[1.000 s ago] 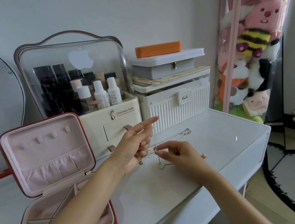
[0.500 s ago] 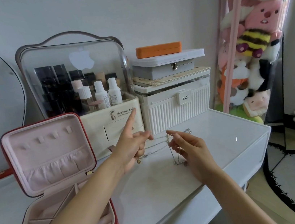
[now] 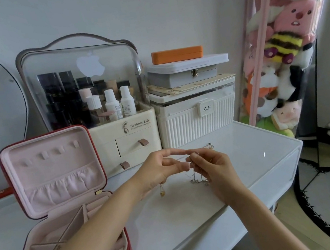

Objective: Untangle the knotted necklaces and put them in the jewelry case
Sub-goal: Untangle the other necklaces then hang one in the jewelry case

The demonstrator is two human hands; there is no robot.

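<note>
Thin silver necklace chains point(image 3: 197, 177) hang in a tangle between my two hands, a little above the white tabletop point(image 3: 249, 155). My right hand point(image 3: 210, 165) pinches the knot with thumb and fingertips, and loops with small pendants dangle below it. My left hand point(image 3: 162, 169) holds another strand, from which a small gold bead point(image 3: 162, 193) hangs under the palm. Its index finger points toward the right hand. A further bit of chain point(image 3: 209, 145) lies on the table behind the hands. The red jewelry case point(image 3: 62, 181) with pink lining stands open at the left.
A cream cosmetics organiser point(image 3: 127, 134) with a clear dome and bottles stands behind the hands. Next to it is a white ribbed box point(image 3: 197, 120) stacked with a grey box and an orange case point(image 3: 177, 54). Plush toys fill a clear column at the right. The table's edge drops at the right.
Both hands have come closer together and lifted the chains. My left index finger has dropped from pointing up to pointing at the right hand. The gold bead now dangles lower.
</note>
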